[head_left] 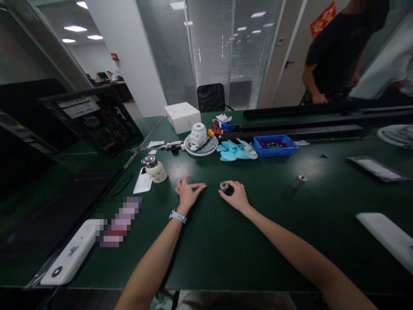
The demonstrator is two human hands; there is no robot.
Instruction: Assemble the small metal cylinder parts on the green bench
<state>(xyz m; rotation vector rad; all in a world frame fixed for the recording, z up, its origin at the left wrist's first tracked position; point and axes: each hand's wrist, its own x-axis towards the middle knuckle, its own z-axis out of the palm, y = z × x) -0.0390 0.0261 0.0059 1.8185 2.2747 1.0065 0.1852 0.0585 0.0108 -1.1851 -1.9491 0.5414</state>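
My right hand [237, 196] grips a small metal cylinder [223, 186] between thumb and fingers, its round top facing up with a hole or stub in the centre. To its left, my left hand [187, 191], with a watch [177, 216] on the wrist, hovers over the table. Its thumb and index fingertips meet in a pinch pointing at the cylinder, while the other fingers stay spread. Whatever may sit in that pinch is too small to make out. A second metal cylinder [299, 181] stands apart on the right.
Behind my hands lie light blue fan blades [235, 150], a white fan housing [198, 137], a blue tray [275, 150] with wires and a white box [183, 117]. A cream bottle [156, 171] stands left. White panels [75, 249] flank the green table. A person [335, 56] stands at the far right.
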